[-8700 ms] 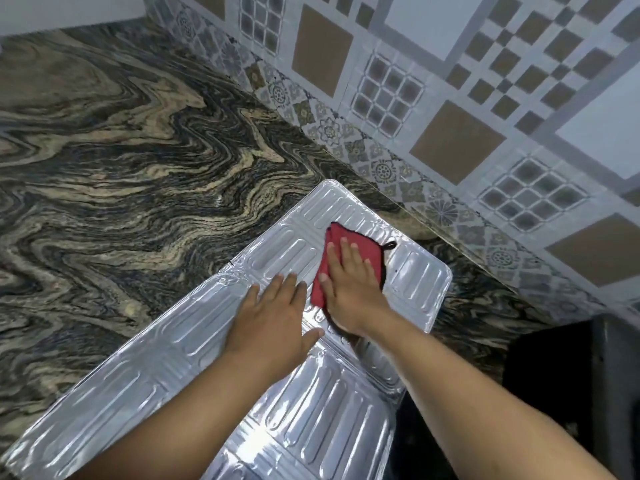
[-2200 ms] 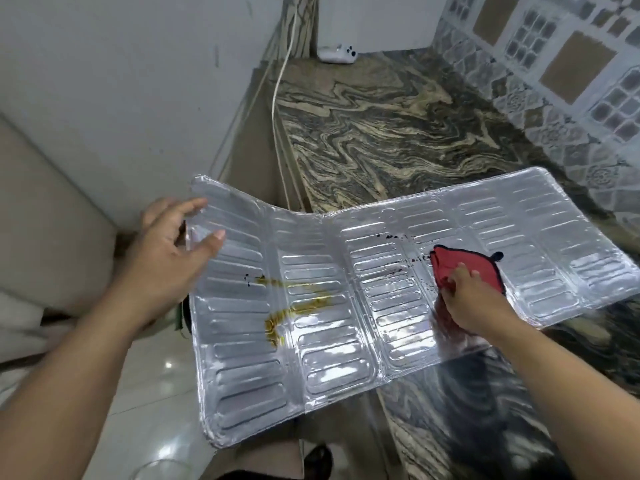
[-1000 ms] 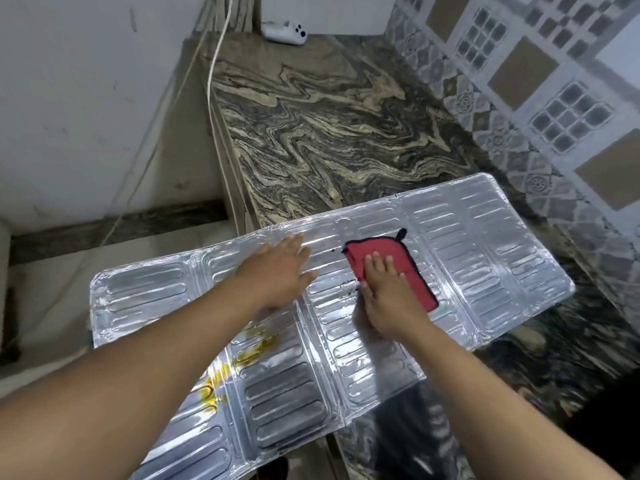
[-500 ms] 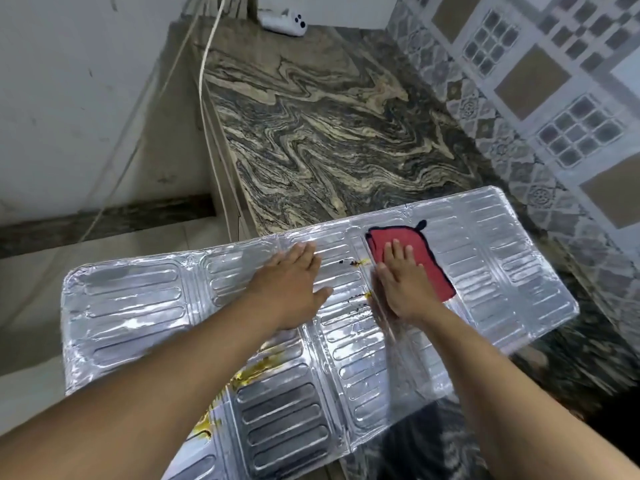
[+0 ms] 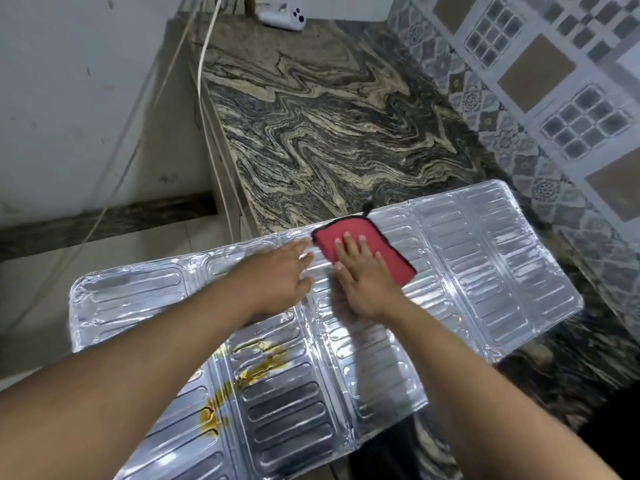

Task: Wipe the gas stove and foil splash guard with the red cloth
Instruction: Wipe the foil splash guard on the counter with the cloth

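Note:
The foil splash guard (image 5: 485, 271) lies unfolded and flat across the marble counter's near end, its left part hanging past the counter edge. A red cloth (image 5: 391, 258) with black trim rests near the guard's far edge. My right hand (image 5: 363, 282) presses flat on the cloth, fingers spread. My left hand (image 5: 277, 275) lies flat on the foil just left of it, holding the guard down. Yellow-brown stains (image 5: 249, 372) streak the guard's near-left panels, under my left forearm. The gas stove is out of view.
The marble counter (image 5: 329, 126) stretches away beyond the guard. A small white device (image 5: 282, 13) sits at its far end. A white cable (image 5: 204, 64) runs down the counter's left edge. Patterned wall tiles (image 5: 554, 98) stand on the right, floor on the left.
My right hand has slid the red cloth up the foil to its far edge. My left hand stays pressed beside it. The dark specks near the cloth are gone.

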